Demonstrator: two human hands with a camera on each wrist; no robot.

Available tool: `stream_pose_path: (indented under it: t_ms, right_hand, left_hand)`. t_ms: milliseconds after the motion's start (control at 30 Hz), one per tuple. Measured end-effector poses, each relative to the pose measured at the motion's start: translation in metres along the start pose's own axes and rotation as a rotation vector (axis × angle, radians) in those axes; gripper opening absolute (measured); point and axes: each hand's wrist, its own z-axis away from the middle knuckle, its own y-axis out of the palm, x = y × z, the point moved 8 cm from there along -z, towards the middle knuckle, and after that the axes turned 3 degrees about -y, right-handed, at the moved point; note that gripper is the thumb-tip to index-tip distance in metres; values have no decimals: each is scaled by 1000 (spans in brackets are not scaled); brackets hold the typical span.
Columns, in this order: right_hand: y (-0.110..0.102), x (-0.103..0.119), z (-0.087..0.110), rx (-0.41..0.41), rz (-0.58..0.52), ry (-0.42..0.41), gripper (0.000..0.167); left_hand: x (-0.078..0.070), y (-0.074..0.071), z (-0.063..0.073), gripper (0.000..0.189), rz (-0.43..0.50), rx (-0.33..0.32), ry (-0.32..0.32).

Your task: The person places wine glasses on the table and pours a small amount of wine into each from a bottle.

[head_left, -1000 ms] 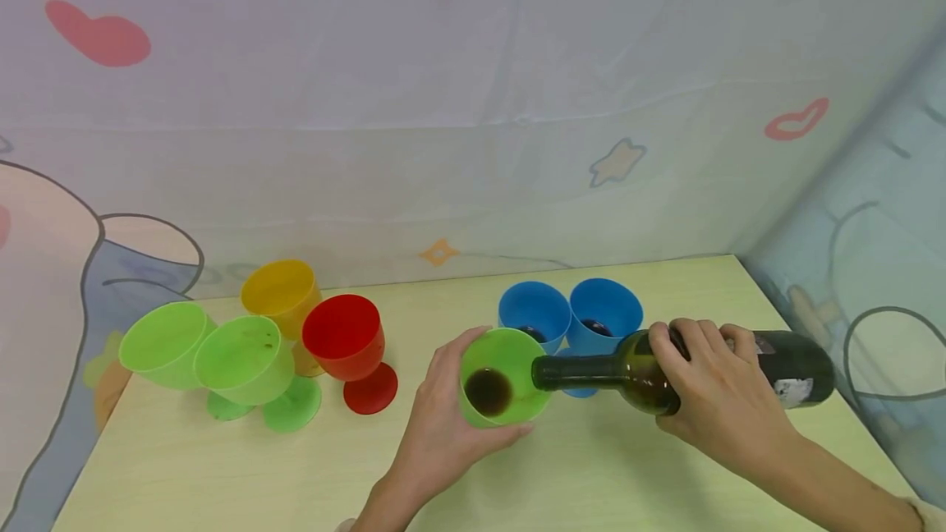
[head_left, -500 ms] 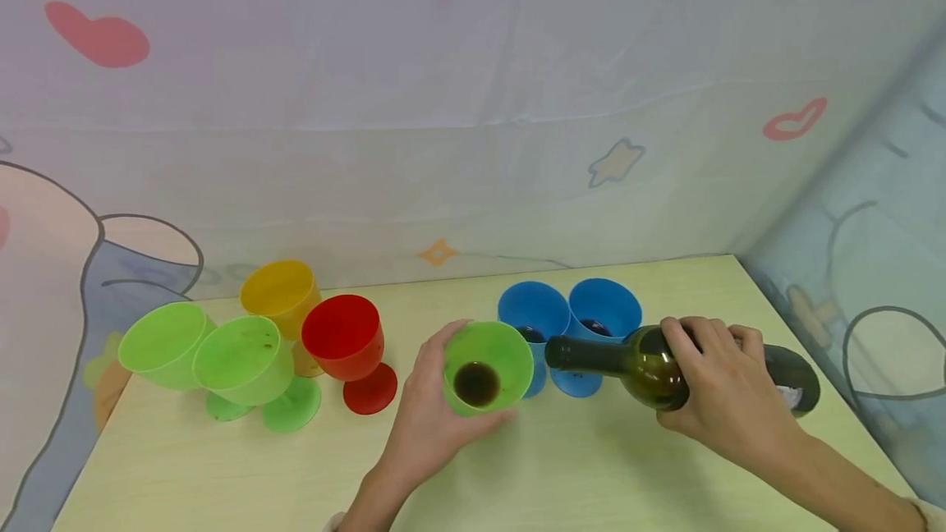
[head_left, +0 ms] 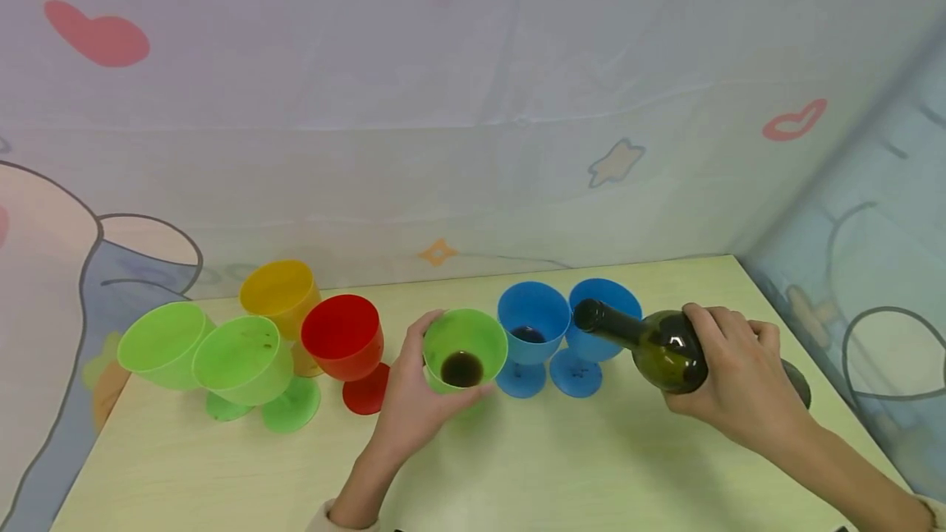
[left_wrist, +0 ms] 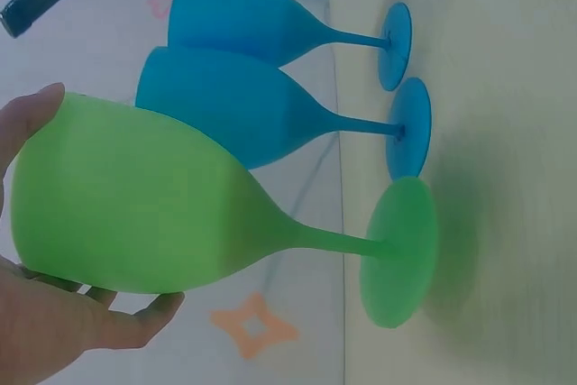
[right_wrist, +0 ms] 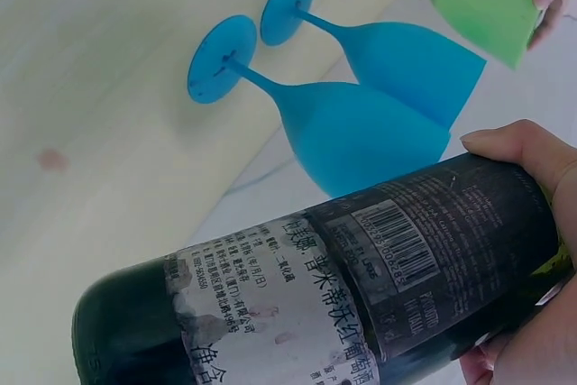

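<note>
My left hand [head_left: 414, 396] grips the bowl of a light green goblet [head_left: 467, 335] with dark liquid at its bottom. In the left wrist view its foot [left_wrist: 398, 254] hangs close over the table, and the fingers wrap the bowl. My right hand [head_left: 742, 384] holds a dark green wine bottle [head_left: 668, 351] around its body, neck pointing left and tilted upward. The bottle's mouth overlaps the right blue goblet in the head view. The right wrist view shows the bottle's labels [right_wrist: 270, 304]. Two blue goblets [head_left: 534, 314] stand side by side behind, dark liquid showing in the left one.
At the left stand two more green goblets [head_left: 244, 360], a yellow goblet [head_left: 277, 294] and a red goblet [head_left: 343, 335]. The pale wooden table [head_left: 576, 466] ends at a printed cloth backdrop [head_left: 414, 146] behind and on the right.
The green goblet has moved left and back, away from the bottle. The bottle's neck has drawn away from the goblet and swung up from roughly level.
</note>
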Motion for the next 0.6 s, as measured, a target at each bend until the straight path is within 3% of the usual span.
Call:
stream_pose_path:
  t_ms: [600]
  right_hand:
    - [9, -47, 6, -14, -229, 248, 83]
  left_hand:
    - [17, 2, -20, 85, 15, 26, -4]
